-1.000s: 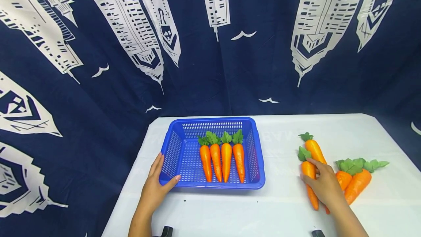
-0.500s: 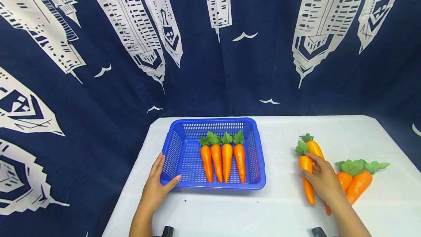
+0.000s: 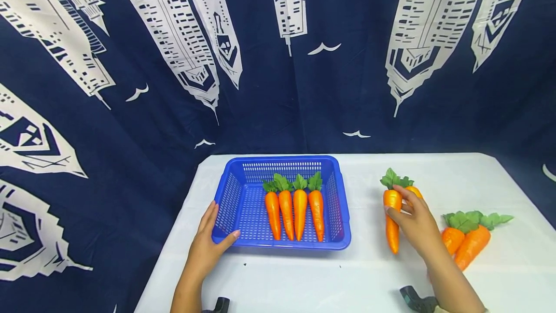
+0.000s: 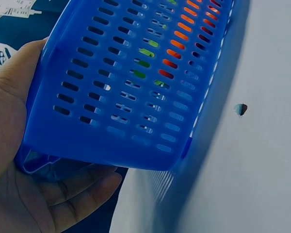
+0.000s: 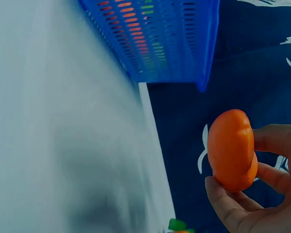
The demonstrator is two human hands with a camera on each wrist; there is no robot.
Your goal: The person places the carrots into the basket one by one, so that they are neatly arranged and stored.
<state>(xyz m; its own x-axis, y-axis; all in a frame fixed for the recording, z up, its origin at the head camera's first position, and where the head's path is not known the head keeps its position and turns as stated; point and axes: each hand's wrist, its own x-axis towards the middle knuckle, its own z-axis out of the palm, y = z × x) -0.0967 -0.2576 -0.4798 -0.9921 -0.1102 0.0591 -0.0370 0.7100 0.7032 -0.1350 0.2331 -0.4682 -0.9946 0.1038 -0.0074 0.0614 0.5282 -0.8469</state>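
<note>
My right hand pinches an orange carrot with a green leafy top between thumb and fingers. In the right wrist view that carrot appears end-on, held by the fingertips of the hand. At the near left corner of a blue plastic basket, my left hand rests with extended fingers along the side and its thumb at the front rim. The left wrist view has this hand around the corner of the basket. Several carrots lie side by side inside.
Behind my right fingers, another carrot lies partly hidden on the white table. Further right are two more carrots with overlapping leaves. A navy curtain with white building prints hangs behind the table.
My right hand has lifted its carrot off the spot beside the others and moved it left and away from me. The left hand and basket hold still.
</note>
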